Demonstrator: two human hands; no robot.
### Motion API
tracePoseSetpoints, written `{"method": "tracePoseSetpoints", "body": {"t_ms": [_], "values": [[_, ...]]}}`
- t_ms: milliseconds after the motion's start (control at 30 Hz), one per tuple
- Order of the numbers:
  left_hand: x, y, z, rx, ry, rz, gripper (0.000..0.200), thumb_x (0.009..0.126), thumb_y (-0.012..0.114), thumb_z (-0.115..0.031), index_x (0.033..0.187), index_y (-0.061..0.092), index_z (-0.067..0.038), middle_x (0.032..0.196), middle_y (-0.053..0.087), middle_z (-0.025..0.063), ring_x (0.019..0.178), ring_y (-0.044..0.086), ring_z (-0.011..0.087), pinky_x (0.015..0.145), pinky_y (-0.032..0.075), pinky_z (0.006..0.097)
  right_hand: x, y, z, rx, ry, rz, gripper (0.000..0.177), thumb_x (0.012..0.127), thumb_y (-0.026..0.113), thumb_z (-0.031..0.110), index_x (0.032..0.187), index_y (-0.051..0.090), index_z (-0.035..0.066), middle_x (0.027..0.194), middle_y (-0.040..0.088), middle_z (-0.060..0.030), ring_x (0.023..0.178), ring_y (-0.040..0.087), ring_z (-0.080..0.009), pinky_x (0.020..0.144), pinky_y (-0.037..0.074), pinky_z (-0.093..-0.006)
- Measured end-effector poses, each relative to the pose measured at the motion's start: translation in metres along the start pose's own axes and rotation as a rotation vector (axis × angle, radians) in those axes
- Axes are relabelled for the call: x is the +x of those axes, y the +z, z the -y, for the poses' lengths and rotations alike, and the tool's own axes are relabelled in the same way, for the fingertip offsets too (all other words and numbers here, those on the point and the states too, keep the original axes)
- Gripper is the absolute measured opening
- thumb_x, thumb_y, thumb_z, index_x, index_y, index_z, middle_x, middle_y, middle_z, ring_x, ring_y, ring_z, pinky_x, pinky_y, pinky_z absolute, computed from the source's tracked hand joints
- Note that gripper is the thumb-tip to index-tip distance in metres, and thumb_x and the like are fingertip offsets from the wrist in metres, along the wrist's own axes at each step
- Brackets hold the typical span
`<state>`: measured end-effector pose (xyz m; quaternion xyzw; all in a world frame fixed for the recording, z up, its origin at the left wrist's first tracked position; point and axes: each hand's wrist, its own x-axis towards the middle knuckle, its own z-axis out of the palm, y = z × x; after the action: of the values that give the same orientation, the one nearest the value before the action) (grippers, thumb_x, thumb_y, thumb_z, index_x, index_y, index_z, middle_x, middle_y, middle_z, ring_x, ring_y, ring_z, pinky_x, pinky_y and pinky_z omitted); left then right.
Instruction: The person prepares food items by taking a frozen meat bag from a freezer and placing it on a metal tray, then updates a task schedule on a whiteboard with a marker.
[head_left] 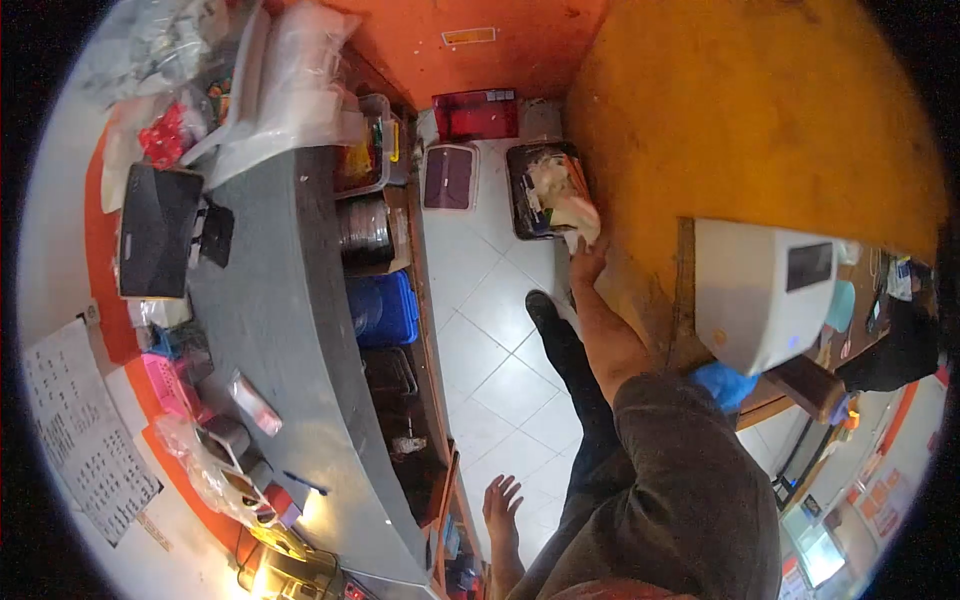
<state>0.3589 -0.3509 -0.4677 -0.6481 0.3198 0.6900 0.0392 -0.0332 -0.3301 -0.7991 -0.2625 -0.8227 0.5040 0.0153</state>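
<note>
Stretched forward, my right hand (588, 262) is closed on a pale crumpled item (578, 218) at the near right edge of a black bin (518, 205). Whitish crumpled waste (550, 180) fills the bin, which stands on the tiled floor against the orange wall. What the item is made of cannot be made out. My left hand (503, 503) hangs low near the shelf unit, with its fingers spread and nothing in it.
A grey counter (270, 280) runs along the left, over shelves with a blue container (382, 308) and a clear tub (372, 150). A purple scale-like panel (450, 178) and a red box (476, 115) lie ahead. A white device (745, 290) stands at the right.
</note>
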Motion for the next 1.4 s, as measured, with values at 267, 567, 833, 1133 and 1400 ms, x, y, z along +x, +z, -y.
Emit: {"method": "tracePoseSetpoints", "body": {"t_ms": [267,567,833,1133,1400], "values": [[0.042,0.016,-0.020,0.130,-0.087,-0.037,0.042,0.093,0.043,-0.033,0.122,0.045,-0.003,0.115,0.055,0.0129,0.102,0.055,0.0211,0.081,0.044,0.0325,0.078,0.082,-0.009,-0.492,-0.567,0.248,0.047,0.080,0.051,0.006,0.127,0.044,0.008,0.129,0.039,-0.0217,0.119,0.036,-0.0384,0.102,0.028,-0.0443],[0.143,0.060,-0.056,0.459,0.090,0.067,0.029,0.091,0.051,-0.019,0.115,0.051,-0.002,0.107,0.058,0.0092,0.100,0.055,0.0172,0.083,0.045,0.0302,0.063,0.105,-0.009,-0.852,-0.710,0.176,0.040,0.083,0.050,0.020,0.119,0.049,0.005,0.127,0.041,-0.0189,0.114,0.039,-0.0344,0.099,0.028,-0.0465],[0.293,0.164,-0.225,0.588,0.903,-0.066,0.025,0.086,0.057,-0.012,0.109,0.056,-0.001,0.105,0.060,0.0129,0.099,0.054,0.0222,0.086,0.041,0.0311,0.074,0.098,-0.024,-0.963,-0.960,0.394,0.039,0.085,0.050,0.031,0.105,0.059,-0.001,0.119,0.049,-0.0201,0.105,0.046,-0.0378,0.092,0.034,-0.0488],[0.166,0.044,-0.371,1.165,1.420,-0.806,0.044,0.084,0.059,-0.030,0.112,0.050,0.001,0.110,0.052,0.0158,0.108,0.046,0.0312,0.095,0.033,0.0425,0.051,0.089,0.009,-0.874,-0.806,0.270,0.052,0.084,0.055,0.038,0.120,0.048,0.001,0.114,0.053,-0.0187,0.112,0.045,-0.0322,0.094,0.031,-0.0487],[0.227,-0.020,-0.359,1.346,1.196,-0.691,0.076,0.071,0.068,-0.047,0.125,0.038,-0.002,0.129,0.032,0.0196,0.123,0.029,0.0340,0.101,0.021,0.0504,-0.006,0.092,0.037,-0.731,-0.902,0.141,0.035,0.080,0.061,0.019,0.111,0.053,0.004,0.108,0.054,-0.0148,0.105,0.046,-0.0347,0.091,0.031,-0.0485]]}}
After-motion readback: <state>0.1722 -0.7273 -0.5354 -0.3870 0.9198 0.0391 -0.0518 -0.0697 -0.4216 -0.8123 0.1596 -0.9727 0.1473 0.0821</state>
